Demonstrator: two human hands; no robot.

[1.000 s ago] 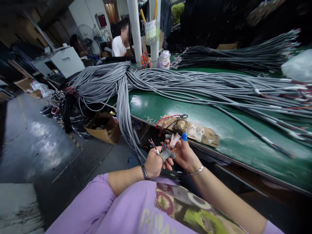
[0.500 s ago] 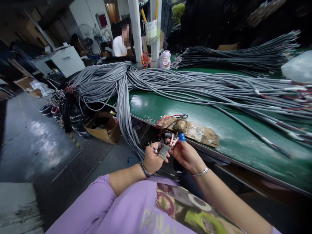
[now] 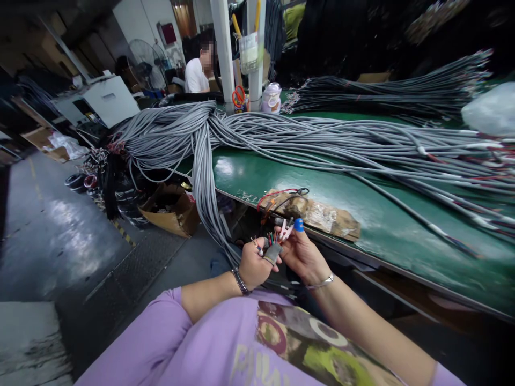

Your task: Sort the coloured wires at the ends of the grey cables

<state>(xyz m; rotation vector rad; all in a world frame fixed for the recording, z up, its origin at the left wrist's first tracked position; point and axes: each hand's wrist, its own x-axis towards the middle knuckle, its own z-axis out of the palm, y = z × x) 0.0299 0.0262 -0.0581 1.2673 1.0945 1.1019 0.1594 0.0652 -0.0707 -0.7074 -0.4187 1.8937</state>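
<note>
My left hand (image 3: pixel 254 265) is closed around the end of a cable, from which thin coloured wires (image 3: pixel 272 237) fan out at the top. A grey wrap (image 3: pixel 271 253) appears to cover its thumb. White-tipped wire ends (image 3: pixel 258 247) poke out on the left side of the fist. My right hand (image 3: pixel 301 254) meets the left at the wires, fingers bent together; what they pinch is too small to make out. One of its fingers wears a blue cap (image 3: pixel 298 224). Beside that fingertip is a pink clip (image 3: pixel 285 230), close to the table edge.
A wooden board (image 3: pixel 333 219) with a red wire lies at the green table's (image 3: pixel 241 174) edge. Grey cables (image 3: pixel 281 134) stretch across the table and hang over its side. Black cables (image 3: pixel 382 94) lie behind. A cardboard box (image 3: pixel 173 214) stands below; a person (image 3: pixel 196 75) sits beyond.
My right wrist has shifted slightly left. Both hands stay together at the coloured wires, and the whole view has drifted a little.
</note>
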